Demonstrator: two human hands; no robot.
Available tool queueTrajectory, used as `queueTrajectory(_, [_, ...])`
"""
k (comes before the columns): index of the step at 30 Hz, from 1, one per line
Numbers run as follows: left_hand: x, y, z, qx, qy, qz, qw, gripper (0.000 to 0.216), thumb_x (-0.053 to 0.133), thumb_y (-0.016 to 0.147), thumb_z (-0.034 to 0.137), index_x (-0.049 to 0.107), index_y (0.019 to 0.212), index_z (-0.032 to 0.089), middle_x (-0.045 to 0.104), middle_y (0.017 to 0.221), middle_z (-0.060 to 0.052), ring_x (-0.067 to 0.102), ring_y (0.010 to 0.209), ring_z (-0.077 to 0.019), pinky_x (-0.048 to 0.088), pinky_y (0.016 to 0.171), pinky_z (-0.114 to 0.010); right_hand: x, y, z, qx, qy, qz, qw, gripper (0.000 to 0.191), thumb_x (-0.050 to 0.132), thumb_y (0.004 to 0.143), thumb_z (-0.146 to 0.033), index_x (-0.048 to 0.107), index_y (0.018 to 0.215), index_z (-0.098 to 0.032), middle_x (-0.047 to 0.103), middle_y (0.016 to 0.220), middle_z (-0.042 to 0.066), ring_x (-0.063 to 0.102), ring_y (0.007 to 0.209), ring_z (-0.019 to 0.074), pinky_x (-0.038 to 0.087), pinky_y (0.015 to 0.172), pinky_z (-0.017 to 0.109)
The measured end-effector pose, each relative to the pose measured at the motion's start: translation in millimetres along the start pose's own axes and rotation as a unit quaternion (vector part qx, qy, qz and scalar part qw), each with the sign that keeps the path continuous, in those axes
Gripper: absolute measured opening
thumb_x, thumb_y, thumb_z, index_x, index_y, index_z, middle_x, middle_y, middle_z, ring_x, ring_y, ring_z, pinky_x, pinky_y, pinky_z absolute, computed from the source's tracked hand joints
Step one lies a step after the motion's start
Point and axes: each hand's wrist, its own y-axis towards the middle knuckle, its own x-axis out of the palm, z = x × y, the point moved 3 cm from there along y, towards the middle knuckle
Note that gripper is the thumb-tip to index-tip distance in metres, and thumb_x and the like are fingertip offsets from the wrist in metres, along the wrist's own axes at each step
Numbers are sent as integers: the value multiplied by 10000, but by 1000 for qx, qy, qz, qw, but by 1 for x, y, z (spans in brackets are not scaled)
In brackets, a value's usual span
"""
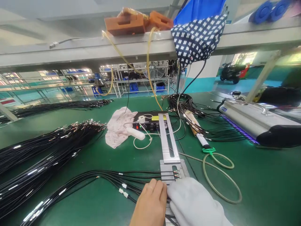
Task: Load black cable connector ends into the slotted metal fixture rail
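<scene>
My bare left hand is closed, its fingers curled over a black cable at the left edge of a metal fixture. Pressed against it, my right hand wears a white glove and is folded over the fixture; whatever its fingers grip is hidden. Several black cables run in from the left and cross the fixture. Their metal connectors poke out in a row just beyond my right hand. White tags sit on some cables beside my left hand.
Thick bundles of black cables cover the left of the green table. A black control box stands behind the fixture, with a pinkish cloth beside it. At right are a green-tipped dispensing syringe and a silver lamp unit glowing purple.
</scene>
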Motion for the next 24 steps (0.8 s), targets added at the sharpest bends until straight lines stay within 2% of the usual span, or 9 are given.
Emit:
queueTrajectory(4, [-4,1,1,22,13,-40,999,435,465,709,11,692,1077,-36,612,892,-151,523,760,-211,496,740,-308,7,-6,-3,11,3,5,1000,183,383,766,-78,546,785,-160,519,735,102,545,699,278,436,721,474])
queueTrajectory(7, [0,0,-8,-10,-97,-47,994,412,372,786,-7,689,1048,-13,599,869,-136,517,746,-189,482,699,-295,-3,5,12,90,147,-15,985,213,377,780,-74,565,726,-158,527,704,90,535,646,210,441,630,359])
queueTrajectory(9, [4,-1,-18,-70,-220,-48,972,408,324,867,12,673,1068,78,599,906,-90,524,802,-163,451,729,-272,-16,16,25,96,227,-68,967,256,460,871,-169,677,963,-267,639,916,-2,606,880,160,485,791,298])
queueTrajectory(10, [5,-2,-23,-107,-272,-52,955,380,326,901,37,654,1074,120,598,929,-64,526,838,-152,432,754,-268,-22,21,32,117,261,-103,953,277,484,924,-220,671,1090,-340,650,1037,-78,604,987,101,465,901,233])
queueTrajectory(11, [5,-2,-28,-144,-309,-66,938,328,349,920,67,635,1062,144,595,937,-43,525,861,-146,413,773,-272,-24,22,44,218,340,-142,904,212,527,931,-278,692,1046,-345,654,1053,-108,604,1018,69,439,945,180])
queueTrajectory(13, [2,0,-32,-212,-337,-129,908,189,436,921,118,608,996,141,588,925,-29,515,866,-151,381,787,-291,-24,20,61,372,466,-159,787,285,482,961,-391,695,1048,-223,673,1024,-12,632,985,111,468,956,220])
queueTrajectory(17, [-17,4,-34,-327,-349,-281,832,123,528,845,68,635,860,129,602,950,-24,515,938,-160,352,860,-285,-11,14,77,394,593,-118,692,544,486,943,-564,597,1190,-92,622,1170,147,626,1064,210,479,1012,350])
queueTrajectory(20, [-22,1,-35,-353,-391,-335,781,162,532,779,44,659,827,133,611,933,-8,523,877,-127,367,788,-226,-4,15,77,396,625,-104,664,590,526,920,-574,580,1178,-46,627,1127,191,639,1023,235,505,970,380])
queueTrajectory(24, [0,-10,-42,-264,-363,-278,849,151,492,873,166,638,838,151,591,884,-3,510,849,-128,336,784,-248,-10,25,70,409,616,-83,669,626,584,853,-626,627,1119,-62,640,1096,177,648,986,249,512,956,389])
